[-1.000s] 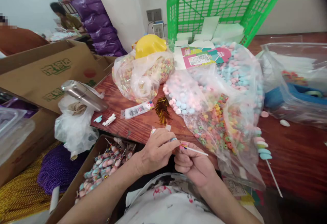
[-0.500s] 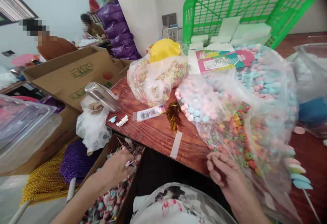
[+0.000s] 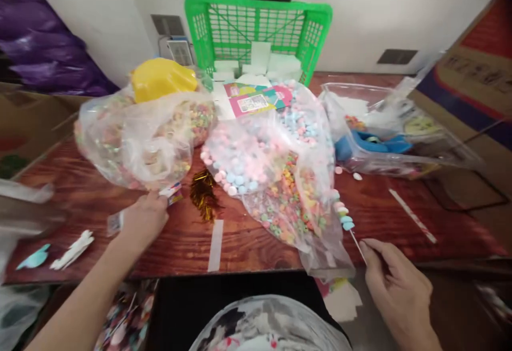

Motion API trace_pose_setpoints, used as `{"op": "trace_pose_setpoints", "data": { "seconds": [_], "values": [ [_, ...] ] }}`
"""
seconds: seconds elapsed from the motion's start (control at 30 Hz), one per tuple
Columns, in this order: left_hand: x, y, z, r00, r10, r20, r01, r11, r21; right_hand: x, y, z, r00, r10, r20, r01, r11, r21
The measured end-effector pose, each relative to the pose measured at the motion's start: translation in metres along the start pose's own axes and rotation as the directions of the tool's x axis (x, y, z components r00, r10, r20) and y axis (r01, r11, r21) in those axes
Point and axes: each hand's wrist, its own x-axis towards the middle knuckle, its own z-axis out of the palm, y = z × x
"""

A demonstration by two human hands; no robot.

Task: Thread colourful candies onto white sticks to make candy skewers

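My left hand (image 3: 143,218) is closed over the clear printed packet (image 3: 174,193) on the red-brown table, with the packet's ends showing on either side. On the right, my right hand (image 3: 394,281) pinches the white stick of a candy skewer (image 3: 347,223), whose pastel pieces sit at its upper end. Between my hands are a gold tinsel bundle (image 3: 203,193), a strip of tape (image 3: 215,245) and bags of pink and blue candies (image 3: 240,164) and ring-shaped candies (image 3: 286,207).
A yellow object (image 3: 162,80) tops a candy bag at the left. Behind stands a green basket (image 3: 258,7) near printed cards. A clear tray (image 3: 384,156) and a paper strip (image 3: 412,215) are at the right. White sticks (image 3: 72,249) lie front left; a candy box (image 3: 128,313) is below.
The view has turned right. My left hand has left the lollipop box and closed over the packet on the table. My right hand has taken hold of the skewer's stick.
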Motion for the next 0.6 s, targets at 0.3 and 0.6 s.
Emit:
{"op": "trace_pose_setpoints", "data": {
  "seconds": [0.3,0.6],
  "values": [
    [-0.008,-0.002,0.005,1.0,-0.003,-0.025,0.009,0.975,0.221,0.016,0.036,0.013,0.934,0.187,0.305,0.009,0.84,-0.542],
    [-0.004,-0.02,0.028,0.984,0.025,-0.175,-0.011,0.997,0.081,0.042,0.055,-0.008,0.959,0.231,0.162,-0.068,0.745,-0.663]
  ]
}}
